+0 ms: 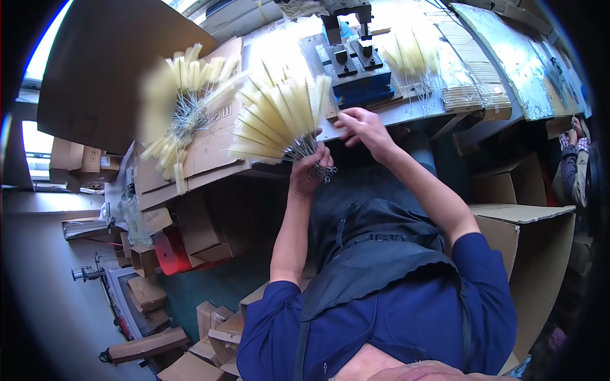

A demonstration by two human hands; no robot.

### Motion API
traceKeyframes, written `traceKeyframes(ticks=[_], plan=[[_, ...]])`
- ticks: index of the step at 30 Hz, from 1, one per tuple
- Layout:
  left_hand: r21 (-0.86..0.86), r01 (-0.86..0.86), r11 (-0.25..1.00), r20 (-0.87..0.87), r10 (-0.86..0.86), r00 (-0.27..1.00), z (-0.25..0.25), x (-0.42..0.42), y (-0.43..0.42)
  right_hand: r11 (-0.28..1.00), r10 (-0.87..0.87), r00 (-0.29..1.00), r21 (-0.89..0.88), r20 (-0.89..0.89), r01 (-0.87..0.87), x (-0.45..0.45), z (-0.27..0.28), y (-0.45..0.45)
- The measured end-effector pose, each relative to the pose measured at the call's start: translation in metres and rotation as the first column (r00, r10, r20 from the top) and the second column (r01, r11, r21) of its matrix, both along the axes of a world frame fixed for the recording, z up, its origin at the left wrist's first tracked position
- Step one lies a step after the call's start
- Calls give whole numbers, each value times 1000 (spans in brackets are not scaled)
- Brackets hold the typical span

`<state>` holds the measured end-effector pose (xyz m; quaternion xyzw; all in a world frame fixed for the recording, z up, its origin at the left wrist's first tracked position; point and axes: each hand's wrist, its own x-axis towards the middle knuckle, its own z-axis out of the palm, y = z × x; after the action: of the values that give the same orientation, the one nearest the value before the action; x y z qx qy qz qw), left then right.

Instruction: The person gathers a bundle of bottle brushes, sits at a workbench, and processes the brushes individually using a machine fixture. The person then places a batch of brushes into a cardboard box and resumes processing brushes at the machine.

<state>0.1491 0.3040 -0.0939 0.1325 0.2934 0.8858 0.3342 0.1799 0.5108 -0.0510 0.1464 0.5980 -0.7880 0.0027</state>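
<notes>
My left hand (308, 170) is closed around the wire handles of a fanned bunch of bottle brushes (279, 117) with pale yellow bristles. The looped wire ends stick out below the fist, and the bristle heads spread up and to the left. Just right of the bunch is my right hand (367, 132), its fingers partly bent and apart, with nothing visible in them. It hovers by the table's front edge, below a blue and black bench press (361, 89).
Another heap of brushes (187, 108) lies on cardboard (216, 149) at the left. More brushes (413, 57) rest right of the press, beside stacked cardboard (467, 70). An open carton (534, 254) stands at my right side. Another person's hands (577, 130) show at the far right.
</notes>
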Motion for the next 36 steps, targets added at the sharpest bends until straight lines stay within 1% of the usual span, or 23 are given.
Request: traceKeyframes(ticks=[2,3,4,6,9,10,11,12,13,15,17,18,21,22,25,26,28,31,34,36], plan=[[-9,82,997,14,-82,997,-12,9,-4,996,71,996,-55,-52,-74,-26,3,-19],[-30,77,997,4,-77,997,-7,16,-3,991,102,991,-81,-83,-109,-35,2,-24],[-50,69,996,-3,-69,998,3,25,-1,995,53,991,-81,-126,-63,-39,-3,-29],[-86,35,996,-11,-36,999,6,34,-1,996,-41,978,-89,-205,23,-40,-11,-39],[-53,39,998,64,-36,997,7,39,2,960,-270,938,-128,-216,247,-34,-11,-38],[-19,70,997,82,-68,994,7,40,4,902,-412,886,-233,-213,363,-37,-6,-30],[17,98,995,98,-99,990,8,42,7,838,-519,836,-302,-180,455,-42,2,-17],[55,120,991,113,-125,986,8,45,9,800,-544,832,-368,-108,475,-33,23,-2],[52,113,992,121,-119,986,7,49,10,746,-605,784,-443,-138,498,-38,21,20],[48,99,994,125,-104,987,4,53,12,736,-596,784,-510,-174,446,-29,32,57],[6,24,1000,126,-25,992,1,47,12,839,-475,869,-369,-136,401,-10,40,68],[-14,-14,1000,129,15,992,0,42,11,883,-383,915,-340,-127,323,-1,35,70],[-43,-158,987,161,163,974,6,13,10,916,-154,986,-383,-69,117,14,36,61],[-53,-198,979,137,204,969,6,-1,9,913,-100,993,-404,-69,64,11,34,56],[-94,-308,947,70,315,947,0,-42,11,935,-16,1000,-356,-13,10,-15,36,45],[-117,-337,934,50,344,938,-2,-53,12,931,-31,999,-364,-12,25,-27,34,42],[-159,-387,908,27,396,918,-6,-73,16,924,-9,1000,-382,-21,1,-49,33,42],[-224,-422,878,-35,426,904,-17,-87,29,917,-7,1000,-399,-7,3,-77,31,48],[-233,-404,885,-28,409,912,-22,-91,33,905,-11,1000,-425,29,22,-92,33,53],[-216,-420,882,-4,429,903,-22,-93,34,896,-2,999,-443,44,21,-97,36,56]])
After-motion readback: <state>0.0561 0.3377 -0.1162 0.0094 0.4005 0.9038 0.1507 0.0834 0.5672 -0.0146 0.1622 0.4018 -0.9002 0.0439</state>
